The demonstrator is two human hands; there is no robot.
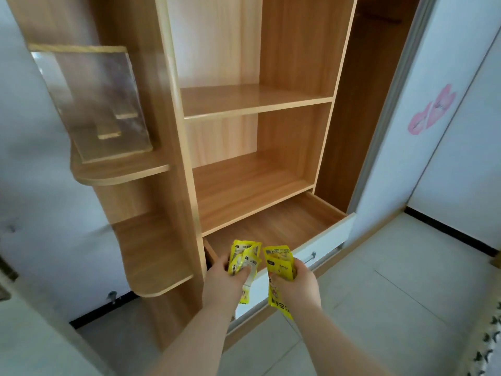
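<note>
Holding what, and where?
— My left hand (225,279): bunch of yellow sachets (242,255), fingers curled round them, over the near corner of the open drawer (284,221). My right hand (301,284): second bunch (279,263), gripped likewise, above the white drawer front (328,234).
— Handling?
— Light, soft, crinkly film, likely slippery. I'd grip across the flat middles, not the sealed edges.

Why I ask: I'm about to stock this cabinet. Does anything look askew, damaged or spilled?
Nothing stands out. The drawer is simply pulled open, the shelves look level and unmarked, the clear box stands on its side shelf, and the yellow packets gripped in the left hand and right hand look intact.
</note>
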